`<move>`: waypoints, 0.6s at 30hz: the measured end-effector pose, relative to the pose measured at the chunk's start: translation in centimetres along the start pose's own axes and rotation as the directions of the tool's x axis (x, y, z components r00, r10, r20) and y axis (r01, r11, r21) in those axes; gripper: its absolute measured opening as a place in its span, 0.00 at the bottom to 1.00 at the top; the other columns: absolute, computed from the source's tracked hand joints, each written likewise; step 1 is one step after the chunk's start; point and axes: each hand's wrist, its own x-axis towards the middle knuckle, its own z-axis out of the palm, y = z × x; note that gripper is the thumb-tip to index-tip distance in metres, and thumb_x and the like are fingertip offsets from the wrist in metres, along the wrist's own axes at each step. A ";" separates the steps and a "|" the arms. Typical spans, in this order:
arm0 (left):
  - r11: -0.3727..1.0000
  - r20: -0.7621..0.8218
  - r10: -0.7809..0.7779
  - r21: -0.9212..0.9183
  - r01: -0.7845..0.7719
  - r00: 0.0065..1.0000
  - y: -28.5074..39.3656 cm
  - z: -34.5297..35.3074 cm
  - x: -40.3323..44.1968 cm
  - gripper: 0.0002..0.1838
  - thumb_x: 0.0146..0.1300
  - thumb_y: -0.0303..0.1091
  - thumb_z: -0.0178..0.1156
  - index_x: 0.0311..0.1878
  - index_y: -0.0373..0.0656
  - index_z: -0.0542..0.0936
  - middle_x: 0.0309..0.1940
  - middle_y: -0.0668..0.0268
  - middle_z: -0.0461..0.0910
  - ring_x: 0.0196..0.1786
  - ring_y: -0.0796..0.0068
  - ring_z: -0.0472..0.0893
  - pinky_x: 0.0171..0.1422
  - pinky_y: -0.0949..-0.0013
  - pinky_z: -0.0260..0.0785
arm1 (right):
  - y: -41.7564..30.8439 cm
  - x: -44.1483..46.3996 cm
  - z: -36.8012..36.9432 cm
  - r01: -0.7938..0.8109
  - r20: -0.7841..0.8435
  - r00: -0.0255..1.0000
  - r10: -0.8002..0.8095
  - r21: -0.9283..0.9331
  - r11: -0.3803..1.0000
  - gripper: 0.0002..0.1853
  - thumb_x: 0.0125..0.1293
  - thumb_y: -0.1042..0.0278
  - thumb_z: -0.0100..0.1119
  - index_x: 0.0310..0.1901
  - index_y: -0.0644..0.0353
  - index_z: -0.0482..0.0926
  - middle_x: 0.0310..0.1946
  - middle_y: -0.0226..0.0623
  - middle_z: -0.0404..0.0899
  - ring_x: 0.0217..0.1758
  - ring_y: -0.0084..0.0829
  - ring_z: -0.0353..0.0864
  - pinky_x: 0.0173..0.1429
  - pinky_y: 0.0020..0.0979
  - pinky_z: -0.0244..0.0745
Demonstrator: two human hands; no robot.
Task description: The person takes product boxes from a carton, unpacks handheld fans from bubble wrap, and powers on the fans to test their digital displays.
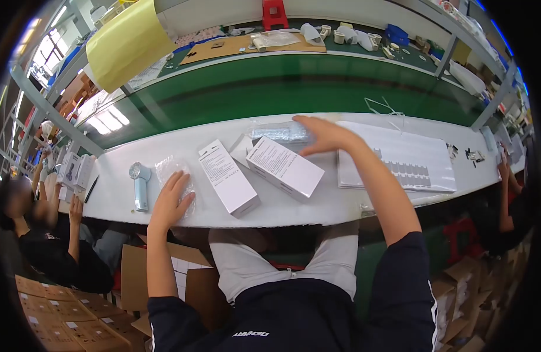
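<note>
My left hand [172, 202] lies with fingers stretched out over a clear bubble-wrap bag [168, 168] on the white worktable. To its left lies a light blue handheld fan [141, 186], out of any wrapping. My right hand [329, 136] is open, thumb and fingers apart, at the right end of a bubble-wrapped item [276, 134]; whether it touches the wrap I cannot tell. Between my hands sit two white printed boxes, one box [226, 178] on the left and another box [287, 168] with its flap [241, 148] raised, close in front of the wrapped item.
A stack of printed white sheets [399, 161] lies to the right, with small dark pieces [473, 156] beyond. A black pen [91, 189] and more boxes [75, 170] are at left, near a co-worker [53, 246]. A green conveyor belt [235, 88] runs behind the table.
</note>
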 end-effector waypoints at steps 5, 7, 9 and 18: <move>0.998 -0.080 0.062 0.028 -0.060 0.995 0.3 0.4 1.7 0.21 0.62 0.33 0.66 0.57 0.36 0.78 0.62 0.50 0.76 0.66 0.49 0.73 0.69 0.56 0.65 | -2.2 -1.5 -0.3 -0.136 -0.159 0.975 0.154 0.116 0.984 0.39 0.51 0.59 0.75 0.67 0.48 0.71 0.54 0.47 0.77 0.60 0.46 0.77 0.60 0.40 0.75; 0.998 -0.165 0.065 0.004 -0.065 0.984 3.1 -1.2 2.9 0.19 0.62 0.32 0.66 0.55 0.36 0.79 0.57 0.52 0.79 0.62 0.50 0.76 0.66 0.58 0.68 | -2.1 -1.4 -0.9 -0.090 -0.274 0.951 0.145 0.203 0.975 0.36 0.53 0.61 0.75 0.66 0.47 0.73 0.52 0.43 0.77 0.57 0.43 0.78 0.57 0.37 0.76; 0.988 -0.208 0.118 -0.077 -0.137 0.971 5.4 -2.0 4.2 0.17 0.62 0.31 0.66 0.54 0.36 0.80 0.53 0.54 0.82 0.57 0.53 0.79 0.62 0.59 0.70 | -2.5 -0.9 -2.0 -0.035 -0.391 0.910 0.139 0.262 0.965 0.32 0.55 0.63 0.74 0.64 0.48 0.75 0.50 0.40 0.77 0.55 0.39 0.79 0.55 0.34 0.77; 0.697 -0.207 -0.049 -0.708 -0.115 0.977 11.9 1.2 12.0 0.13 0.70 0.27 0.59 0.56 0.39 0.81 0.46 0.65 0.84 0.46 0.76 0.82 0.47 0.73 0.74 | -8.6 -1.3 -7.3 0.281 -0.524 0.836 0.162 0.663 0.694 0.24 0.63 0.73 0.68 0.61 0.55 0.76 0.52 0.31 0.77 0.52 0.22 0.76 0.54 0.24 0.75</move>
